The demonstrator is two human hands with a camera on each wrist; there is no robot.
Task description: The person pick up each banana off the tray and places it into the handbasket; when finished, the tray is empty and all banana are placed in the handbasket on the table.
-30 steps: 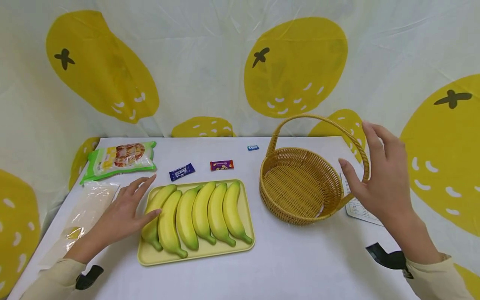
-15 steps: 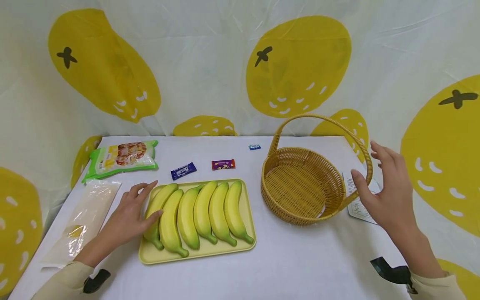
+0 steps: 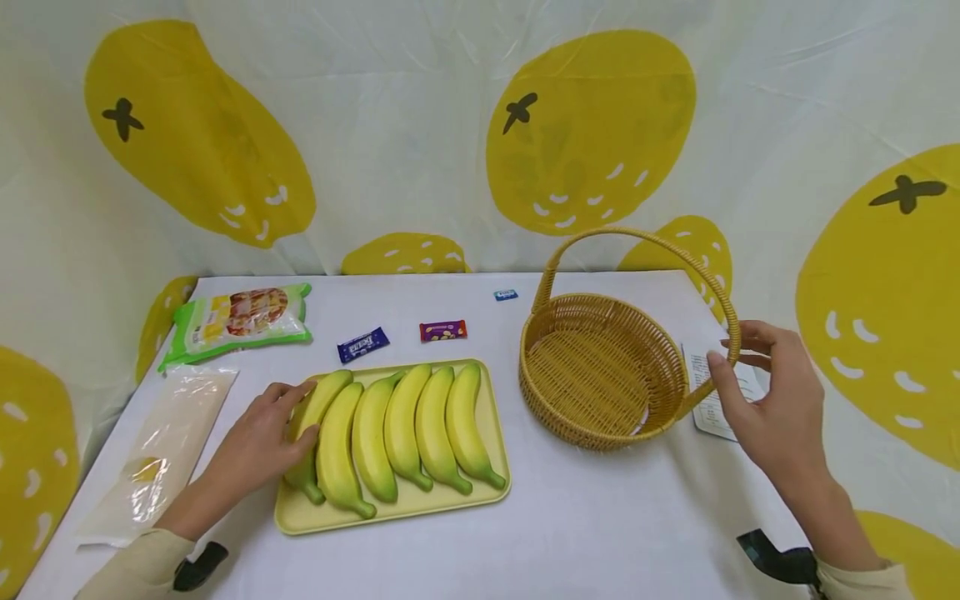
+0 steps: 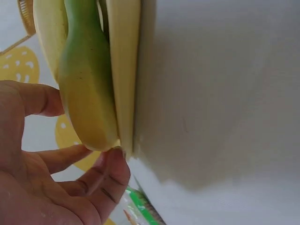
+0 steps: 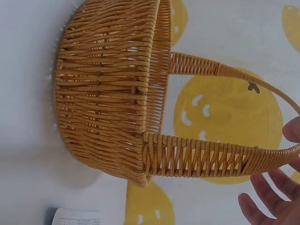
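Presently, the banana [image 3: 322, 398] at the nine o'clock edge of a yellow tray [image 3: 408, 502] is gripped by the left hand [image 3: 258, 442]: its thumb is pressed to one side, its fingers are curled about the far end, and the gap between them is filled by the fruit. The basket [image 5: 105, 101] is held at the handle [image 5: 253, 160] by the right hand [image 3: 780, 400], thumb laid on one side and fingers bent round the other, at the basket's three o'clock. How firm either grip is cannot be told. Both cuffs [image 3: 146, 562] are beige, and by each a black strap [image 3: 198, 568] is seen.

Five more bananas [image 3: 405, 425] are lined up in the tray toward three o'clock. Seen from the tray, the basket is stood upright on the white table [image 3: 570, 517] between two and three; a printed card [image 3: 711, 408], partly hidden by the right hand, is laid past it at three. By the same clock, a clear bag [image 3: 168, 437] is set at nine, a green-edged bag [image 3: 236, 321] at ten, a dark blue packet [image 3: 363, 345] just before twelve, a purple packet [image 3: 442, 331] at one, and a small light blue packet [image 3: 506, 295] farther out, past one. Beyond the table, twelve o'clock is filled by a fruit-printed curtain [image 3: 405, 150].
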